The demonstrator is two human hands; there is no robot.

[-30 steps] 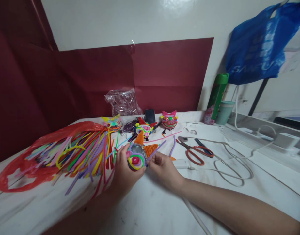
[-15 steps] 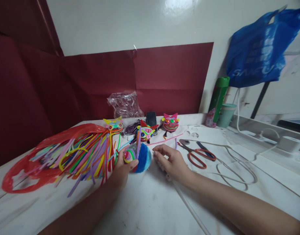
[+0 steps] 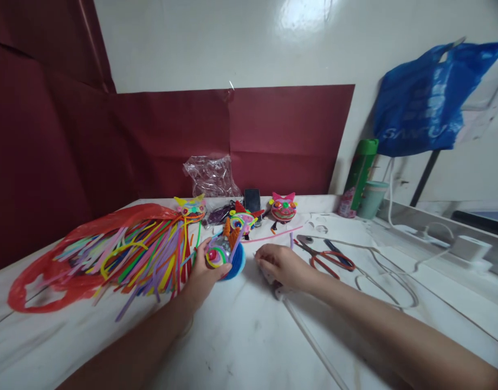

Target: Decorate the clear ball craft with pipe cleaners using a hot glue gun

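My left hand (image 3: 204, 270) is closed round a small ball-shaped craft piece (image 3: 221, 254) covered in pipe cleaners. It has a spiral eye with a red centre, and a blue side faces right. A purple pipe cleaner (image 3: 237, 238) stands up from its top. Just to the right, my right hand (image 3: 279, 265) is closed, fingertips pressed together near the table. Under its palm shows part of a pale object (image 3: 279, 291) with a thick white cord (image 3: 314, 341) running toward me; its kind is mostly hidden. What the fingertips hold, if anything, I cannot make out.
Loose coloured pipe cleaners (image 3: 147, 260) lie on a red plastic bag (image 3: 37, 290) at left. Finished-looking animal heads (image 3: 283, 208) stand behind, near a phone (image 3: 252, 200). Red-handled scissors (image 3: 322, 259), grey cable (image 3: 389, 276), a green spray can (image 3: 359, 176) and a cup (image 3: 373, 199) are at right.
My left hand has turned the craft piece, so less of its blue side shows and some orange appears at its top. My right hand stays nearly in place. The view has tilted slightly.
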